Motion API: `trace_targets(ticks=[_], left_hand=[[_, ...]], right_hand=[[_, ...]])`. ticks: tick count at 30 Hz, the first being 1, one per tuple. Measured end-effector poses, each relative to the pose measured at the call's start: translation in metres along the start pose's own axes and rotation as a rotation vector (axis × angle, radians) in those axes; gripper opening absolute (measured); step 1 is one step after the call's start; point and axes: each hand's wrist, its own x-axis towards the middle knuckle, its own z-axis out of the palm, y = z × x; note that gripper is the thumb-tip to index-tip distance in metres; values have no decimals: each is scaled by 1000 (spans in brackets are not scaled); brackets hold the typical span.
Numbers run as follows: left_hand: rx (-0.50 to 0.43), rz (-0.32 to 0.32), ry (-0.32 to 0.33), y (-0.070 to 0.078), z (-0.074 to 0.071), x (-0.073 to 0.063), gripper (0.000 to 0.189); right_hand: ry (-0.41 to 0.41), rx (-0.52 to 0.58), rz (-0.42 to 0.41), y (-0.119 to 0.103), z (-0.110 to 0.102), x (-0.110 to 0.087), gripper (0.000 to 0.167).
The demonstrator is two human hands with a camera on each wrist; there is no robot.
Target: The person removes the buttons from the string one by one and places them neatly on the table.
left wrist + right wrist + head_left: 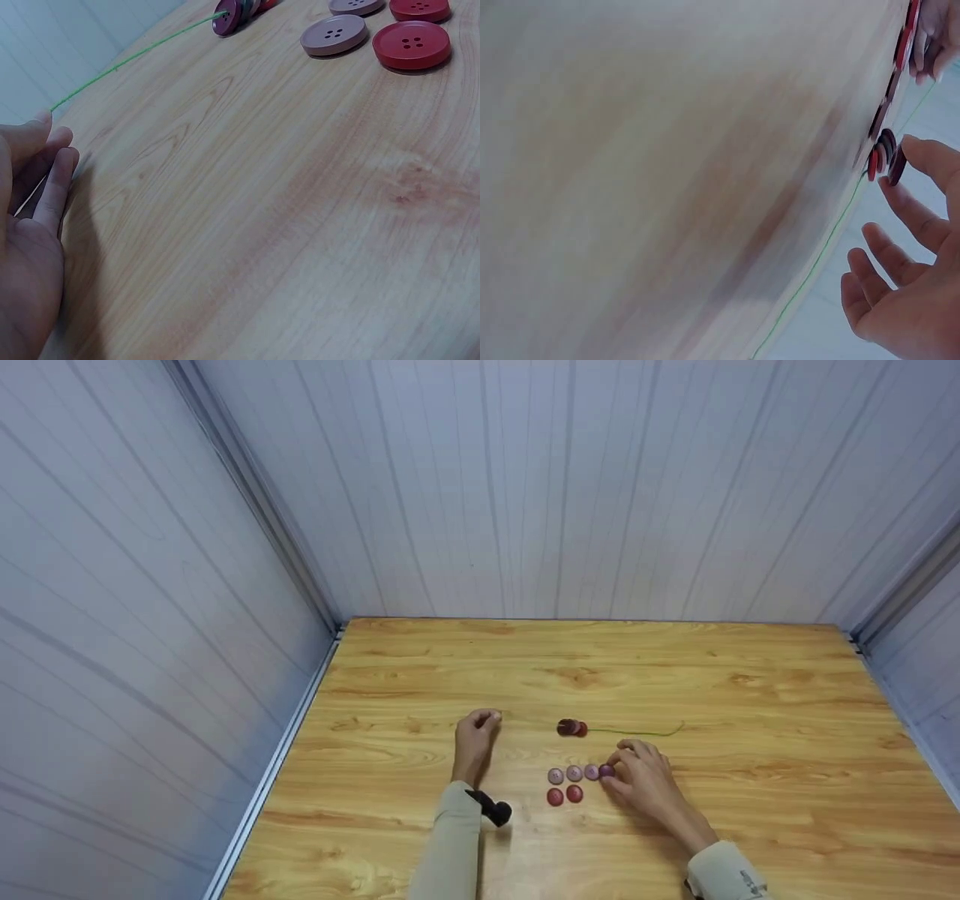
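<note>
My left hand [472,744] pinches the end of a thin green string [120,66] between thumb and finger, left of the buttons. On that string sits a small bunch of threaded buttons [568,727], dark purple and red among them. The string's other end [634,733] trails to the right on the table. My right hand [646,777] pinches a dark purple button [897,165] by its edge with thumb and index finger; the other fingers stay loosely bent. This button is at the right end of a row of mauve buttons [574,773].
Two red buttons [555,796] lie flat in front of the mauve row. The wood-grained table [375,825] extends around both hands. Pale panelled walls [525,510] stand behind it and at the sides. A black device [495,811] is strapped to the left wrist.
</note>
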Motion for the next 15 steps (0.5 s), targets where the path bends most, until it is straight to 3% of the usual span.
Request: trace_targets(ticks=[8,15], left_hand=[[-17,-9,4,0,0,1,20],[-45,-13,5,0,1,0,22]], right_hand=[[-108,6,-41,-6,2,-5,24],[-142,-4,-64,-9,3,-6,28]])
